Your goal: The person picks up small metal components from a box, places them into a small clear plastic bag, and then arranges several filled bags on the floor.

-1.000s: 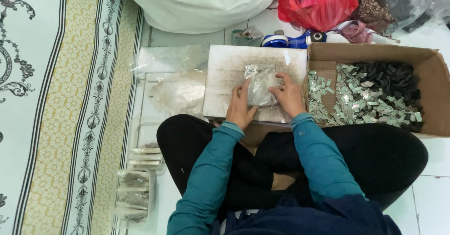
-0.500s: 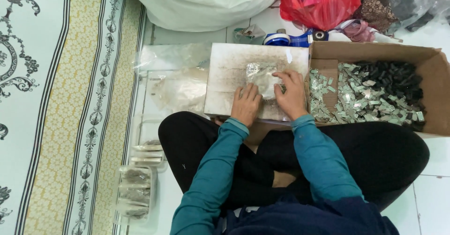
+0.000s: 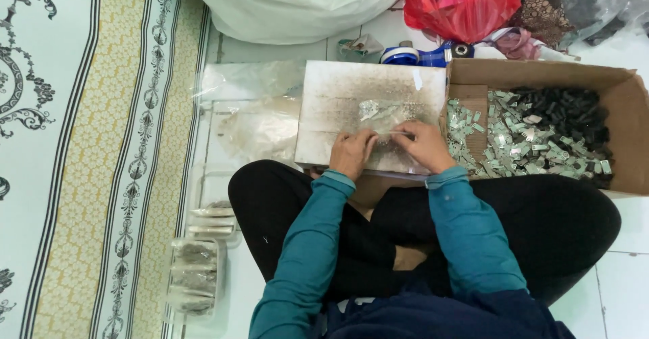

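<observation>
Both hands, left hand (image 3: 351, 151) and right hand (image 3: 424, 143), pinch what seems a thin, limp clear packet (image 3: 382, 111); light, slippery, best held by its edges.

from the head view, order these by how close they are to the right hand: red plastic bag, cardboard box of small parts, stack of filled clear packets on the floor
From the right hand:
1. cardboard box, just to its right.
2. red plastic bag, beyond it at the top.
3. stack of filled clear packets, far off to the lower left on the floor.
</observation>
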